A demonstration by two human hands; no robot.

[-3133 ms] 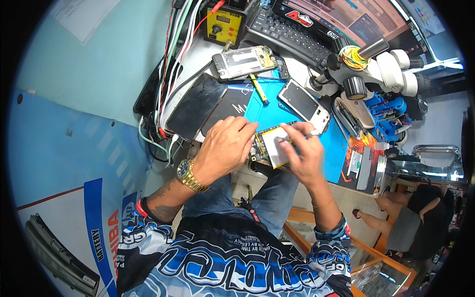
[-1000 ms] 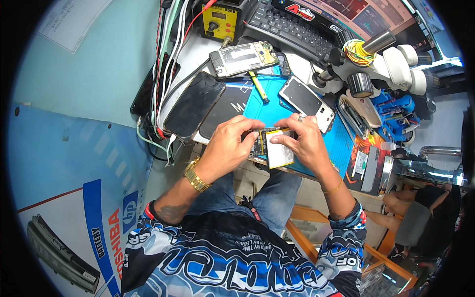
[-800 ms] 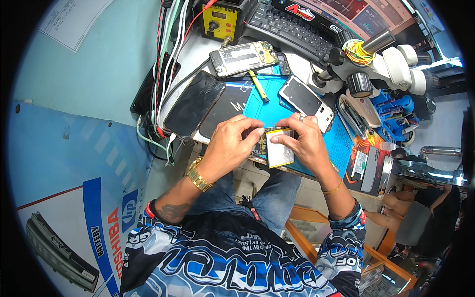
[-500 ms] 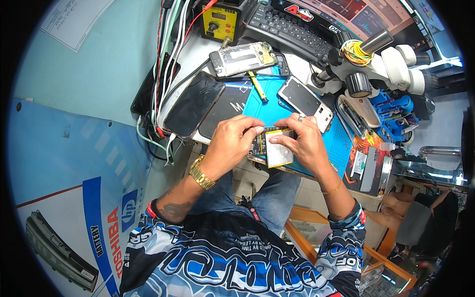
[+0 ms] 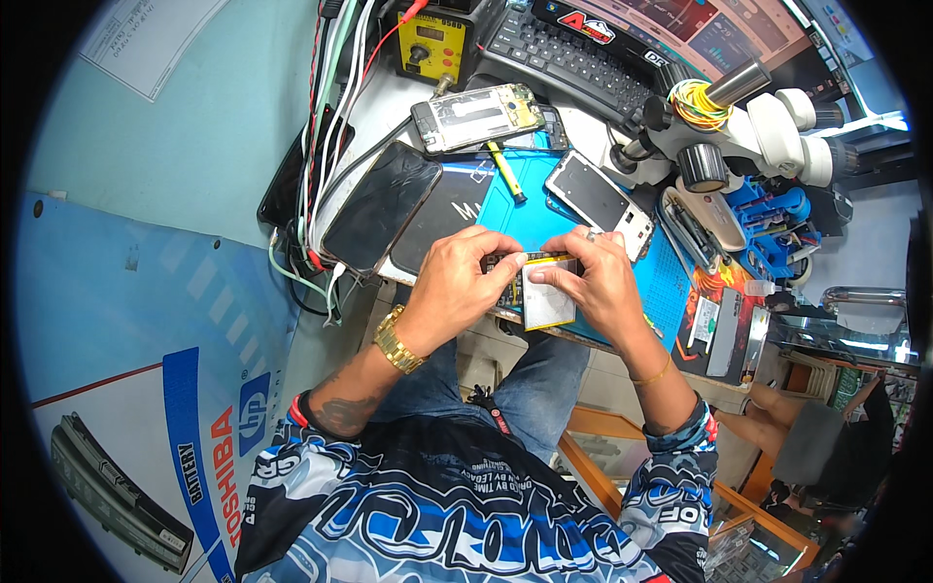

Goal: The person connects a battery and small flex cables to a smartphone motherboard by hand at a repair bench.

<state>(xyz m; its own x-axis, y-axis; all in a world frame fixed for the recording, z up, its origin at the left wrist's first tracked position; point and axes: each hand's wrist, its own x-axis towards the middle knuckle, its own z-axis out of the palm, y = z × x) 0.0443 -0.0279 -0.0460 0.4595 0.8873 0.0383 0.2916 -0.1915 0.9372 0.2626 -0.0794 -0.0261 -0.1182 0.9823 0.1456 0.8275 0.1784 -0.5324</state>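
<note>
A flat silver phone battery [image 5: 550, 307] with yellow edges is pinched in my right hand [image 5: 601, 279], thumb across its face and fingers behind. Against its left side sits a dark flat piece [image 5: 505, 289] with pale markings; its kind I cannot make out. My left hand [image 5: 461, 282], with a gold watch at the wrist, grips that piece between thumb and fingers. Both are held up over the front edge of the blue work mat [image 5: 661, 291].
Beyond my hands lie a yellow-green pen-like tool [image 5: 507, 173], an opened phone [image 5: 480, 117] and a phone frame [image 5: 603, 202]. At left is a dark phone screen [image 5: 382, 206]. A microscope [image 5: 724, 126] overhangs the right side; cables [image 5: 316, 146] run down the left.
My left thumb and fingers have shifted slightly right along the dark piece, toward the battery. My right hand stays almost still. At far right, the seated person has shifted a little.
</note>
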